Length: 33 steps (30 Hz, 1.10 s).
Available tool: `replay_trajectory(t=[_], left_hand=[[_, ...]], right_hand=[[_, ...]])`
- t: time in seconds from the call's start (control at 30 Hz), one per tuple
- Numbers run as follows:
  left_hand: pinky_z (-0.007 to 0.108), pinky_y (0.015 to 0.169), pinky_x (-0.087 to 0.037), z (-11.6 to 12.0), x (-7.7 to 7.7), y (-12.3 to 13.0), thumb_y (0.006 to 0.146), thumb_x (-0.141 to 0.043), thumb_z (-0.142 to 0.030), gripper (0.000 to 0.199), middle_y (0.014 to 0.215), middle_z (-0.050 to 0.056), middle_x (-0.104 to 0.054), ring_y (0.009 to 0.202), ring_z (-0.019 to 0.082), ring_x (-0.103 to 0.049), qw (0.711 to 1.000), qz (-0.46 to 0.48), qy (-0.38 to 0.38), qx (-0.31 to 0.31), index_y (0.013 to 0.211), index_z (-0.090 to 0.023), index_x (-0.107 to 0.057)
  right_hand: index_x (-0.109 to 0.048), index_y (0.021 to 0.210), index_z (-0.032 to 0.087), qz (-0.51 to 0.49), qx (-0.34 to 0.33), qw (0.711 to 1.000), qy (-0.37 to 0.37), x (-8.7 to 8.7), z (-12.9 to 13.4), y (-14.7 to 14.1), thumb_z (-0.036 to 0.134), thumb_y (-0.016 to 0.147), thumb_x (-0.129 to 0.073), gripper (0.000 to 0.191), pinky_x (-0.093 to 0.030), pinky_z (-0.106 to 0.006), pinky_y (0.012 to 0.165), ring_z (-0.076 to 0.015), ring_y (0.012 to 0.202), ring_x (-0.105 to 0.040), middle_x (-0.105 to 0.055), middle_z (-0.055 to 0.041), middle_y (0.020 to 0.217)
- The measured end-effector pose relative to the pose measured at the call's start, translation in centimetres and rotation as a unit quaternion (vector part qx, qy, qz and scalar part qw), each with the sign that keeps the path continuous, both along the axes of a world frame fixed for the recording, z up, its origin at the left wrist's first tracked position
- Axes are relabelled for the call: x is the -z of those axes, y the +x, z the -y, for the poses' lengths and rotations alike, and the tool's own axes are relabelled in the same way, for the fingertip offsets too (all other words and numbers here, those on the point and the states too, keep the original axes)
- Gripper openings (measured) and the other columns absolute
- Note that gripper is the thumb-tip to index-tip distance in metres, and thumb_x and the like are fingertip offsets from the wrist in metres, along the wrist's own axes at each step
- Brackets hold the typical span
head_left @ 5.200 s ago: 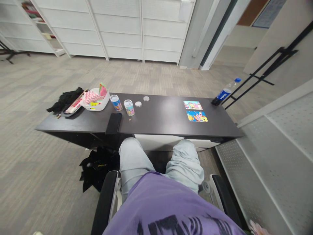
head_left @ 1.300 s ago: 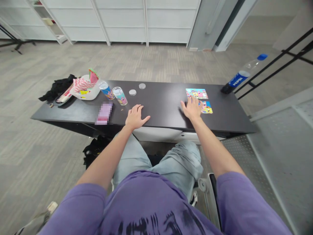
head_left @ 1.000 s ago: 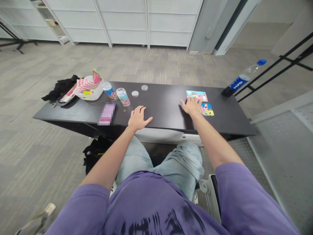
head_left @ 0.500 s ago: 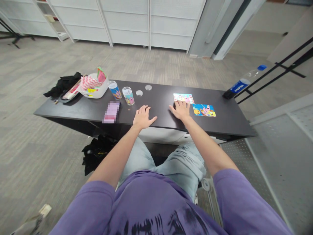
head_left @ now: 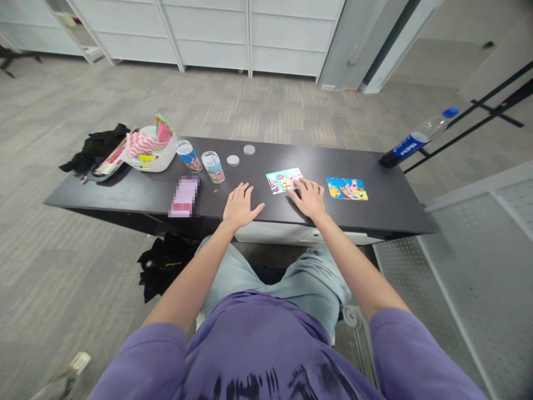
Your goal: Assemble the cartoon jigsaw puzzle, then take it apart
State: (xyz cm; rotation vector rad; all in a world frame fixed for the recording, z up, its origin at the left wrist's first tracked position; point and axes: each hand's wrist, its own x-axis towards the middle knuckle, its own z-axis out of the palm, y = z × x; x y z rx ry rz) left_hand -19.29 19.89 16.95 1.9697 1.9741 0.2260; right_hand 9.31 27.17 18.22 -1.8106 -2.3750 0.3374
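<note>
My right hand [head_left: 309, 198] lies on the dark table with its fingertips on the right end of a light cartoon picture card [head_left: 281, 180]. The fingers are spread and do not wrap round the card. To the right of that hand, a blue cartoon picture card [head_left: 347, 189] lies flat. My left hand [head_left: 240, 205] rests palm down near the table's front edge, fingers extended, holding nothing. Beyond it stand a clear jar with a light cartoon print [head_left: 214, 168] and a jar with a blue print [head_left: 190, 158]. Two round lids, a nearer lid [head_left: 233, 160] and a farther lid [head_left: 249, 149], lie beside them.
A white basket [head_left: 160, 160] with packets and striped cloth sits at the left, beside black fabric [head_left: 96, 145]. A blurred-out pink phone-like object [head_left: 184, 195] lies near the front edge. A Pepsi bottle [head_left: 410, 145] stands at the right end, beside a black metal frame [head_left: 485, 116].
The light card has slid left and toward me under my right hand and is now tilted, farther from the blue card. My left hand stays in about the same place.
</note>
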Motion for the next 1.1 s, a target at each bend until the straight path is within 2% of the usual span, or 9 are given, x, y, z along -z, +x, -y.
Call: replay_trajectory(t=[0.17, 0.37, 0.53, 0.63, 0.73, 0.83, 0.93, 1.0, 1.1], left_hand=[[0.052, 0.167, -0.022, 0.1, -0.3, 0.0, 0.113, -0.041, -0.080, 0.105, 0.215, 0.011, -0.034, 0.204, 0.034, -0.021, 1.000, -0.003, -0.011, -0.002, 0.200, -0.022, -0.042], [0.051, 0.167, -0.023, 0.0, -0.6, 0.0, 0.113, -0.041, -0.081, 0.100, 0.214, 0.006, -0.037, 0.204, 0.031, -0.021, 1.000, 0.003, -0.016, -0.015, 0.200, -0.033, -0.042], [0.059, 0.163, -0.033, -0.2, -1.3, 0.4, 0.112, -0.045, -0.081, 0.101, 0.210, 0.010, -0.044, 0.200, 0.039, -0.030, 0.999, 0.014, -0.012, -0.035, 0.201, -0.033, -0.041], [0.063, 0.159, -0.037, -1.2, -1.6, 0.9, 0.114, -0.045, -0.083, 0.102, 0.206, 0.013, -0.050, 0.194, 0.044, -0.039, 0.998, 0.018, -0.009, -0.064, 0.202, -0.033, -0.036], [0.060, 0.157, -0.039, -3.0, -1.5, 1.3, 0.109, -0.058, -0.090, 0.113, 0.205, 0.017, -0.049, 0.190, 0.047, -0.044, 0.997, 0.019, -0.010, -0.074, 0.202, -0.030, -0.037], [0.060, 0.157, -0.039, -5.2, -1.3, 1.6, 0.099, -0.080, -0.091, 0.122, 0.203, 0.021, -0.049, 0.186, 0.046, -0.045, 0.999, 0.020, -0.009, -0.048, 0.196, -0.027, -0.046], [0.068, 0.152, -0.044, -7.0, -1.5, 2.0, 0.103, -0.085, -0.086, 0.103, 0.197, 0.021, -0.053, 0.179, 0.045, -0.051, 0.999, 0.019, -0.014, -0.025, 0.184, -0.028, -0.060], [0.069, 0.147, -0.050, -7.8, -1.9, 2.3, 0.108, -0.084, -0.081, 0.088, 0.192, 0.020, -0.058, 0.173, 0.043, -0.057, 0.999, 0.015, -0.024, -0.022, 0.176, -0.028, -0.067], [0.068, 0.144, -0.054, -8.6, -2.7, 2.8, 0.111, -0.087, -0.074, 0.078, 0.187, 0.020, -0.062, 0.170, 0.042, -0.060, 0.999, 0.004, -0.040, -0.028, 0.170, -0.026, -0.071]], right_hand=[[-0.079, 0.177, 0.040, -0.010, -0.066, 0.998, -0.018, -0.2, 0.5, 0.0, 0.061, 0.131, -0.073, 0.050, -0.046, -0.069, 0.151, -0.0407, 0.178, -0.060, -0.070, -0.0143, 0.193], [-0.069, 0.191, 0.045, -0.022, -0.070, 0.997, -0.012, -0.2, 0.3, 0.1, 0.060, 0.131, -0.065, 0.062, -0.047, -0.073, 0.149, -0.0456, 0.180, -0.057, -0.063, -0.0117, 0.201], [-0.071, 0.190, 0.055, -0.025, -0.069, 0.997, -0.002, 0.0, 0.0, -0.1, 0.059, 0.130, -0.056, 0.062, -0.051, -0.074, 0.145, -0.0492, 0.179, -0.058, -0.065, -0.0029, 0.199], [-0.069, 0.192, 0.052, -0.028, -0.067, 0.997, 0.001, 0.1, 0.0, -0.1, 0.060, 0.128, -0.057, 0.066, -0.049, -0.075, 0.147, -0.0500, 0.181, -0.056, -0.065, -0.0048, 0.199], [-0.068, 0.194, 0.046, -0.028, -0.061, 0.998, 0.003, 0.4, 0.0, -0.1, 0.061, 0.127, -0.058, 0.069, -0.047, -0.073, 0.149, -0.0506, 0.183, -0.054, -0.061, -0.0077, 0.202], [-0.063, 0.198, 0.046, -0.027, -0.051, 0.998, 0.009, 0.8, -0.1, 0.0, 0.062, 0.127, -0.057, 0.073, -0.047, -0.075, 0.148, -0.0521, 0.184, -0.053, -0.059, -0.0087, 0.204], [-0.058, 0.201, 0.045, -0.027, -0.041, 0.999, 0.018, 0.9, -0.1, 0.0, 0.064, 0.127, -0.058, 0.076, -0.046, -0.076, 0.149, -0.0533, 0.185, -0.051, -0.057, -0.0103, 0.204], [-0.057, 0.201, 0.045, -0.028, -0.034, 0.999, 0.022, 0.9, 0.1, -0.1, 0.064, 0.127, -0.059, 0.077, -0.045, -0.075, 0.150, -0.0530, 0.185, -0.051, -0.058, -0.0107, 0.203], [-0.058, 0.200, 0.047, -0.030, -0.022, 0.999, 0.024, 0.6, 0.3, -0.2, 0.066, 0.127, -0.058, 0.076, -0.045, -0.074, 0.150, -0.0531, 0.183, -0.052, -0.059, -0.0105, 0.202]])
